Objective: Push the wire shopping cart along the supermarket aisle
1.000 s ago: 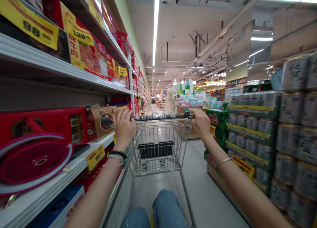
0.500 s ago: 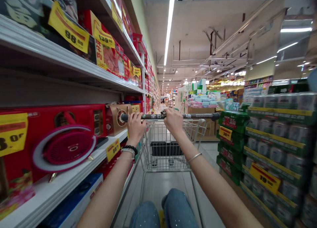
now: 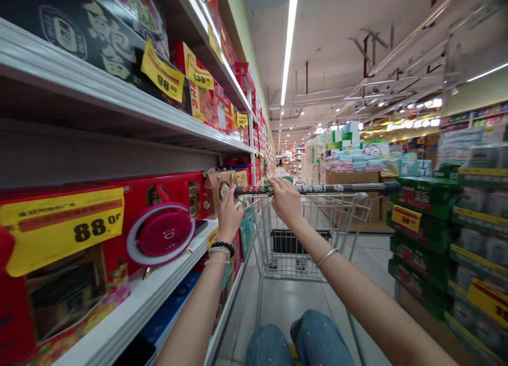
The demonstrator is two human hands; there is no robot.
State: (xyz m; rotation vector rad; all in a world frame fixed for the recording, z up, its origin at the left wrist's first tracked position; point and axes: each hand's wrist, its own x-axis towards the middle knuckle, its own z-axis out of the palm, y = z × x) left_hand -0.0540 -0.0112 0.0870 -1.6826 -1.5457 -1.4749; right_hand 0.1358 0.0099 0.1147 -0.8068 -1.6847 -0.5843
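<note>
A wire shopping cart point(image 3: 293, 233) stands in front of me, with a dark bar handle point(image 3: 345, 188) across its near side. My right hand point(image 3: 286, 201) is wrapped over this handle, left of its middle. Just off the handle's left end is my left hand point(image 3: 230, 216), its fingers pointing forward and up with nothing visible in them. Behind those fingers a brown carton point(image 3: 214, 188) stands on the shelf. A round magenta fan-like device point(image 3: 164, 233) with a white ring rests on the same shelf, left of my left hand.
White shelves point(image 3: 130, 313) run along the left, with red gift boxes point(image 3: 63, 297) and yellow price tags point(image 3: 162, 80). Green cases of drinks point(image 3: 420, 239) are stacked at the right. Pastel packs point(image 3: 353, 159) are piled on cartons farther ahead. My knees point(image 3: 293, 339) show below.
My left hand has come off the left end of the cart handle. My right hand remains on the handle. The view has turned left, so the scene sits farther right.
</note>
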